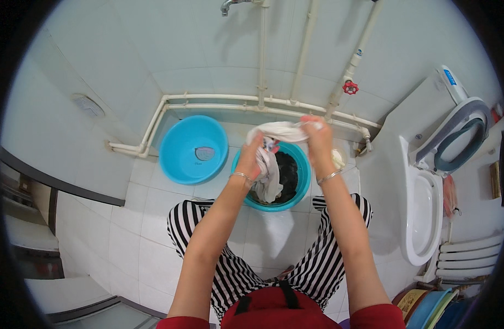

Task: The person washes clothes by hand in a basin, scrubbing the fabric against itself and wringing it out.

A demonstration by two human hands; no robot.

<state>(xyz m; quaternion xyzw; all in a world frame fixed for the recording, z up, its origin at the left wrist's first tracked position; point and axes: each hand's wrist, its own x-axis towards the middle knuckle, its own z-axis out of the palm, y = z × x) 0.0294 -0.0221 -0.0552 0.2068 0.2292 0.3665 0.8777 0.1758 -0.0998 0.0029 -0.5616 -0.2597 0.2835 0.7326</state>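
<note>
A wet-looking white cloth garment (pixel 287 130) stretches between my two hands above a teal plastic basin (pixel 306 181). My left hand (pixel 252 158) grips its bunched part, and a small coloured print shows beside the fingers. Gripped in my right hand (pixel 319 137) is the twisted far end, slightly blurred. The garment's lower folds hang down into the basin. Dark cloth (pixel 288 174) lies inside that basin, partly covered by the white folds. Each wrist wears a silver-coloured bangle.
A blue plastic basin (pixel 178 160) with a light patterned patch at its bottom stands on the left. White pipes (pixel 219 98) run along the wall, with a red valve handle (pixel 350 87). A toilet (pixel 424 218) stands right; stacked basins (pixel 428 306) lean at lower right.
</note>
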